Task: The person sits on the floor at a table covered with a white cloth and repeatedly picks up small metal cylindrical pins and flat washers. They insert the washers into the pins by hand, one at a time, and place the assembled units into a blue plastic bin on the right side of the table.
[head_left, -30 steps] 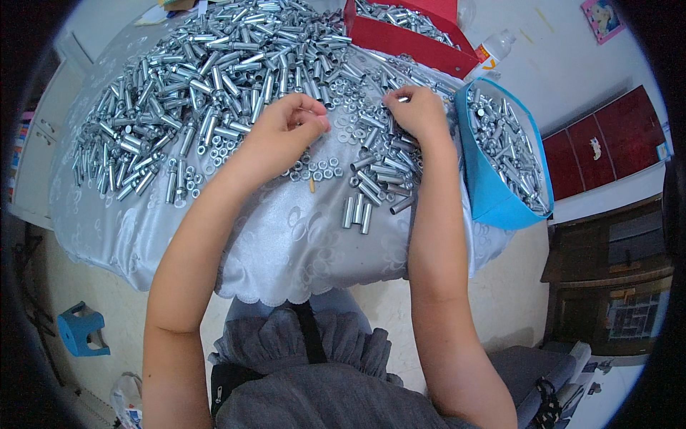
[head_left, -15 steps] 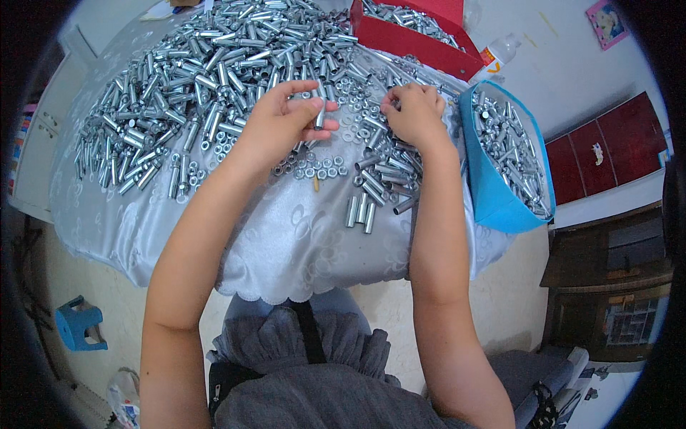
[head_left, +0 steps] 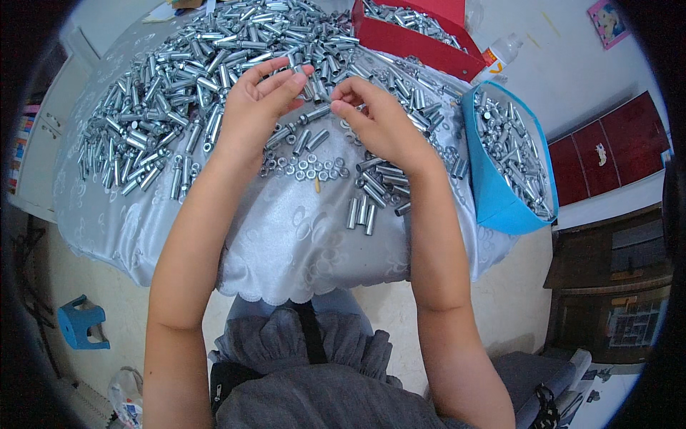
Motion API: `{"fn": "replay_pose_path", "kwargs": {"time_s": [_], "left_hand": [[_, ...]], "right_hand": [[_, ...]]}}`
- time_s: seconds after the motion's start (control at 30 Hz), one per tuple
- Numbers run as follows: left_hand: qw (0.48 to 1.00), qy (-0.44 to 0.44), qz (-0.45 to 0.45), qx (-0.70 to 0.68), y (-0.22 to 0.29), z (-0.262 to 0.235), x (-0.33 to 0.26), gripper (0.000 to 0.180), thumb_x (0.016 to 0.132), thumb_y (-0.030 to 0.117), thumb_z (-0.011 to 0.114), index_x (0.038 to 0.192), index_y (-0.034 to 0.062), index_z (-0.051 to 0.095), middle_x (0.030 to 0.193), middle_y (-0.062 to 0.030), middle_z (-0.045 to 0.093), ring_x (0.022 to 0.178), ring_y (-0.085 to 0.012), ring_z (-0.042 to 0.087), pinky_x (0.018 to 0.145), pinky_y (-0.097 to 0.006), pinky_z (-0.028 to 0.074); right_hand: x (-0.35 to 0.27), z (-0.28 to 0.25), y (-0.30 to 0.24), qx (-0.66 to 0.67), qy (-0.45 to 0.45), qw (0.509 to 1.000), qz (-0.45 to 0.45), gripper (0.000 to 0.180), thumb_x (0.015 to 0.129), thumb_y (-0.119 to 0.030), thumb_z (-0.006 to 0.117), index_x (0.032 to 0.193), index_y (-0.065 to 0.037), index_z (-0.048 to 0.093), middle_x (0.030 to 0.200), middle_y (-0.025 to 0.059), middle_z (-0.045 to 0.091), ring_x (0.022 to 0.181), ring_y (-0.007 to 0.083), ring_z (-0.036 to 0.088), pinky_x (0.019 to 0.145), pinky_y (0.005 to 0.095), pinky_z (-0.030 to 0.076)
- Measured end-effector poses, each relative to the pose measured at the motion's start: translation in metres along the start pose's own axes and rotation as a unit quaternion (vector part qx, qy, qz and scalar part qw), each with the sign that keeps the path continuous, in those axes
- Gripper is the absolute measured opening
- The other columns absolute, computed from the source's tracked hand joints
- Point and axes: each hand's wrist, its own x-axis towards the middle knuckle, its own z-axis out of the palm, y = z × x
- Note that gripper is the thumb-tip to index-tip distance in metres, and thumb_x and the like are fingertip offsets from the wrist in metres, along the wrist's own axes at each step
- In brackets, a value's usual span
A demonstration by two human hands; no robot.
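Metal sleeve (head_left: 312, 91), small, stiff and probably slippery, sat above the table (head_left: 300, 236), pinched at its ends between fingertips of the left hand (head_left: 254, 107) and the right hand (head_left: 379, 121).

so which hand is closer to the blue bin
Right. The right hand is above the table's middle, with the blue bin off to its right past a strip of scattered metal sleeves. The left hand is farther left, beyond the right hand.
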Motion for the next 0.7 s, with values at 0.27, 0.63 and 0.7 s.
{"fn": "replay_pose_path", "kwargs": {"time_s": [0.27,0.63,0.7], "left_hand": [[0.999,0.005,0.038,-0.012,0.003,0.002,-0.003,0.041,0.078,0.009,0.064,0.112,-0.0024,0.043,0.102,-0.0134,0.06,0.091,-0.0157,0.059,0.078,-0.026,0.048],[0.997,-0.017,0.065,0.028,-0.002,0.006,-0.004,0.037,0.077,0.005,0.064,0.109,-0.0014,0.046,0.1,-0.0115,0.06,0.089,-0.0144,0.059,0.077,-0.024,0.048],[0.996,-0.02,0.081,0.031,-0.004,0.006,-0.003,0.038,0.075,0.002,0.065,0.107,-0.0028,0.046,0.094,-0.0107,0.06,0.085,-0.0139,0.06,0.074,-0.022,0.049]], "right_hand": [[0.001,0.007,-0.005,0.069,-0.026,0.997,0.005,0.012,0.083,-0.012,0.056,0.092,-0.003,0.054,0.08,-0.0006,0.054,0.071,0.006,0.048,0.064,0.0207,0.04],[0.006,0.02,-0.003,0.286,-0.009,0.956,0.061,0.017,0.082,-0.004,0.053,0.096,0.004,0.05,0.087,0.0078,0.056,0.079,0.0134,0.057,0.069,0.0249,0.048],[0.006,0.022,-0.006,0.311,0.006,0.947,0.076,0.02,0.081,-0.002,0.052,0.099,0.005,0.047,0.091,0.0103,0.055,0.083,0.0164,0.058,0.071,0.0264,0.049]]}}
